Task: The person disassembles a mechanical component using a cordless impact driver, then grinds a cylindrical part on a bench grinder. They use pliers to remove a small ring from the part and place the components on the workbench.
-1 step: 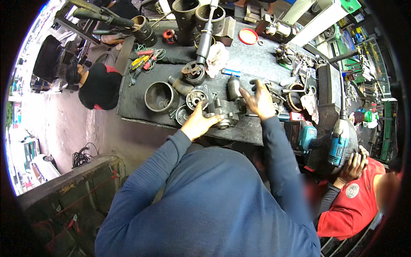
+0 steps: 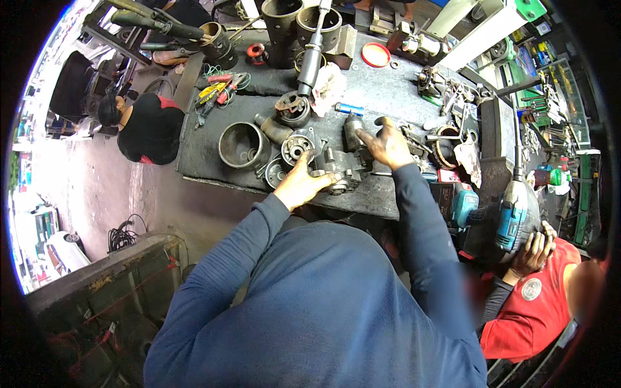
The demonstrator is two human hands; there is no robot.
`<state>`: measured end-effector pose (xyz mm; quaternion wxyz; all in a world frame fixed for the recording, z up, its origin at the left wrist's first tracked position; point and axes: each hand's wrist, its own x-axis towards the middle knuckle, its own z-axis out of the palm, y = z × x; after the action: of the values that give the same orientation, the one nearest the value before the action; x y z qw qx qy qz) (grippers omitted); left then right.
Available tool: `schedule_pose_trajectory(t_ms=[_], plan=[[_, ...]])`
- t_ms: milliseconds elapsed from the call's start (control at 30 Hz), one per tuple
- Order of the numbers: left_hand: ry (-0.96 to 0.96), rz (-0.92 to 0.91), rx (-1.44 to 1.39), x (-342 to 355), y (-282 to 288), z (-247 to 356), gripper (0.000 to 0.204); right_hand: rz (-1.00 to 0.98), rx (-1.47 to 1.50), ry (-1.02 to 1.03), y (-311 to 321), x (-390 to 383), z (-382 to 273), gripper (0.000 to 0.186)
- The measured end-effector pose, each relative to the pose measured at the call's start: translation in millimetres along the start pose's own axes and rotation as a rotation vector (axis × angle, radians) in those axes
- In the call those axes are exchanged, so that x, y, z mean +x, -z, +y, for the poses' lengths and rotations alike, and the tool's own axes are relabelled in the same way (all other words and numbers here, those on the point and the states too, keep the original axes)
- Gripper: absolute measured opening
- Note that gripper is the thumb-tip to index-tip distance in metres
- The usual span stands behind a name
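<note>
My left hand (image 2: 303,182) grips a dark cast-metal housing (image 2: 339,167) at the bench's near edge, its thumb stretched over the near side. Several of its fingertips are hidden by the part. My right hand (image 2: 391,147) hovers at the housing's right end, thumb and fingers apart, with the thumb at or close to a dark metal cylinder (image 2: 353,131); contact is unclear. Round metal end pieces (image 2: 296,149) lie by my left fingers. Left of them stands a wide, open metal ring-shaped casing (image 2: 243,146).
Behind the housing, a hanging air tool (image 2: 309,74) points down near a crumpled rag (image 2: 328,89). A blue tube (image 2: 349,108) and red lid (image 2: 376,55) lie on the bench (image 2: 213,169). Pliers (image 2: 217,94) rest at left. On the right, a co-worker's hand (image 2: 535,251) touches a blue impact wrench (image 2: 512,223).
My right hand has dropped slightly and its fingers have curled in more, beside the metal cylinder, which leans a little differently. My left hand stays on the housing.
</note>
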<state>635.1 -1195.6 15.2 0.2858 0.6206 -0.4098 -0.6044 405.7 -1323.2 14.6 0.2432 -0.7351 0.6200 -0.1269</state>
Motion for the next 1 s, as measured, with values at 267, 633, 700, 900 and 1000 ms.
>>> schedule_pose_trajectory(t_ms=[267,633,700,900,1000], plan=[[-0.109,0.089,-0.077,20,-21,-32,0.099,-0.481,0.076,-0.163,-18,26,-3,0.089],[-0.033,0.058,0.272,-31,-18,-9,0.12,0.049,0.328,-0.078,9,-68,-26,0.083],[-0.02,-0.034,0.185,-30,-17,-11,0.123,0.084,0.458,-0.045,0,-81,-15,0.087],[-0.079,-0.067,0.462,-34,-22,9,0.104,-0.064,0.831,-0.233,15,-104,-27,0.092],[-0.104,-0.001,0.358,-35,-25,3,0.082,-0.134,0.861,-0.279,26,-102,-33,0.09]])
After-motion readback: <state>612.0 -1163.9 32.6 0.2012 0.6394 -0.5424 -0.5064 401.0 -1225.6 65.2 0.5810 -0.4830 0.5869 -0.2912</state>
